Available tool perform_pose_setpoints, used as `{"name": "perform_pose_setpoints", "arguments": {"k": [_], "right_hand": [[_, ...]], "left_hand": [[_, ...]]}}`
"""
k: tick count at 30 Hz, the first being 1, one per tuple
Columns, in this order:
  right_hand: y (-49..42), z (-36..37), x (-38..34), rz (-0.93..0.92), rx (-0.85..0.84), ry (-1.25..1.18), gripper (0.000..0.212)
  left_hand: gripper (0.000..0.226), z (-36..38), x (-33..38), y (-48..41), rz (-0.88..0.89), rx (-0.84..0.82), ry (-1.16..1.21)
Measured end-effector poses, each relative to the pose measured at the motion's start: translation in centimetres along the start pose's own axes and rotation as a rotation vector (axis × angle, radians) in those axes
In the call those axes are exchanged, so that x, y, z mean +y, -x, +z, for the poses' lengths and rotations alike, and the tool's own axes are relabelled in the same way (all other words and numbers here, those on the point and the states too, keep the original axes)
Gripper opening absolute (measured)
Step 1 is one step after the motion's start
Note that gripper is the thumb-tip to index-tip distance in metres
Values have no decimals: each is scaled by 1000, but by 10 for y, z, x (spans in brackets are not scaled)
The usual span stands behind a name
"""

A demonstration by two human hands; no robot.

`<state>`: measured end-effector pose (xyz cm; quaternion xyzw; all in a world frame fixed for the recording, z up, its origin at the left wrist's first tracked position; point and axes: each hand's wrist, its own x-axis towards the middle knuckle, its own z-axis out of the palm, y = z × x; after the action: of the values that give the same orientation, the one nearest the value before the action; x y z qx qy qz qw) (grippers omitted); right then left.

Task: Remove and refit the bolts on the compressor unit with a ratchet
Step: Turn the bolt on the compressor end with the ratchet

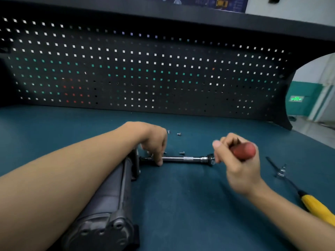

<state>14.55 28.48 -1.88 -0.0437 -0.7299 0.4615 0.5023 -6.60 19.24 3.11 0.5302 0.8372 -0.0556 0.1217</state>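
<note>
Pinching the extension bar (181,158) at the compressor unit (108,200), the left grip (154,140) steadies it while the right grip (235,160) clasps the ratchet handle (243,151).

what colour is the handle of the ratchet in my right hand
Red. The ratchet handle shows best in the head view, gripped by the right hand.

The left forearm (72,169) and right forearm (293,216) are showing bare to the frame edge; the left hand (154,142) is showing bare, the blurred right hand (237,165) apparently likewise.
</note>
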Motion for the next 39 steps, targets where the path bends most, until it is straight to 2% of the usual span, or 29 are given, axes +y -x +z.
{"name": "perform_pose_setpoints", "arguments": {"k": [2,7,16,30,36,39], "right_hand": [[10,-4,2,-19,-43,35,44],[0,-7,2,-17,24,7,39],[-9,-20,5,-33,104,-18,41],[-7,-17,3,-26,101,-53,40],[-9,-18,4,-14,124,-74,40],[-11,-20,4,-5,139,-89,41]], "left_hand": [[32,-5,-2,3,-52,-38,-72],[32,-7,-4,11,-129,-135,-232],[27,-8,6,14,-107,-160,-358],[27,-4,11,18,-140,-82,-401],[31,-2,14,15,-118,-2,-371],[27,0,9,12,-106,53,-280]]}}
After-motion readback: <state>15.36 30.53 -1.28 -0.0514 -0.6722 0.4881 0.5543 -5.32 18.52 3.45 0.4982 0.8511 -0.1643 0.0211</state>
